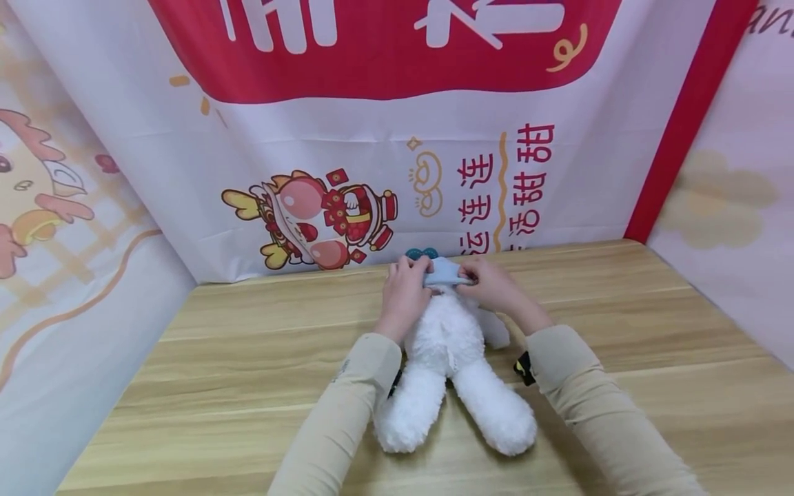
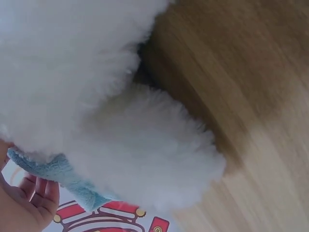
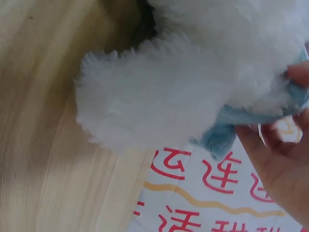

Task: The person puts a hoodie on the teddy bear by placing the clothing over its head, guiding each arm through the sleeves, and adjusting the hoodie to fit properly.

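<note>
A fluffy white plush toy (image 1: 448, 337) lies on the wooden table with its two legs pointing toward me. At its far end, a soft light blue fabric piece (image 1: 443, 272) covers the head area. My left hand (image 1: 404, 289) pinches the left edge of this fabric, while my right hand (image 1: 486, 284) pinches the right edge. In the left wrist view, curled fingers of the left hand (image 2: 34, 205) hold the blue fabric (image 2: 63, 176) below the white fur. The right wrist view has the right hand (image 3: 277, 159) gripping the blue fabric (image 3: 222, 130), thumb above it.
Just beyond the blue fabric, a teal heart-shaped piece (image 1: 422, 253) shows against the back cloth. A printed white and red backdrop (image 1: 372, 131) hangs at the table's far edge, with side cloths left and right. Wood-grain tabletop (image 1: 260, 358) surrounds the toy.
</note>
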A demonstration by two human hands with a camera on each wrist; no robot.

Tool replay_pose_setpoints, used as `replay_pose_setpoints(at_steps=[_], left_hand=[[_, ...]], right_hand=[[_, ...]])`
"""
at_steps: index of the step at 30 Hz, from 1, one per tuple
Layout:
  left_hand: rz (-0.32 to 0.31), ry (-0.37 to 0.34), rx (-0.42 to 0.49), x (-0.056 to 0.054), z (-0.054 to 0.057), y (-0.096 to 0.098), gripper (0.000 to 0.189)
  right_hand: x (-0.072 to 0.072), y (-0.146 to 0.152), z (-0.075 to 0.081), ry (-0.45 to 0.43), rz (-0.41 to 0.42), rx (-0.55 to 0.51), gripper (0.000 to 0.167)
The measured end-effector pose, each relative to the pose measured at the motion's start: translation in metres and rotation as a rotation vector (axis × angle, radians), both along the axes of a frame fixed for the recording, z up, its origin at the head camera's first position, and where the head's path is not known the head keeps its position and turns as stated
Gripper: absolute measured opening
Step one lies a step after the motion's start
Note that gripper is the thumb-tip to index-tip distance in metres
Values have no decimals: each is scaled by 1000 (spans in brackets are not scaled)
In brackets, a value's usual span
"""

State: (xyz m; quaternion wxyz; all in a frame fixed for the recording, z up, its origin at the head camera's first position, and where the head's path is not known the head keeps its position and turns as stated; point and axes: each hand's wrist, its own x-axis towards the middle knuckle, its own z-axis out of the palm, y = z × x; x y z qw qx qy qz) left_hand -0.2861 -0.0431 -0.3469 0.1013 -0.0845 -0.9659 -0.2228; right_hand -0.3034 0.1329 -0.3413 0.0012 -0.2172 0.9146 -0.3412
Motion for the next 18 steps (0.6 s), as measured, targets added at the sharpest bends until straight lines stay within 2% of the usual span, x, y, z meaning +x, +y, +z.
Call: replay_pose_setpoints(at_steps=[4, 8, 14, 18], left_hand=[[-9, -37, 23, 1, 1, -1, 30], [-14, -62, 37, 2, 1, -2, 30], [-15, -53, 37, 1, 1, -2, 35], [0, -26, 61, 1, 0, -2, 39]], right_hand=[[0, -3, -1, 33, -72, 69, 18], [0, -2, 0, 45, -102, 38, 13], [0, 4, 2, 18, -84, -30, 13], [1, 6, 2, 46, -63, -48, 16]])
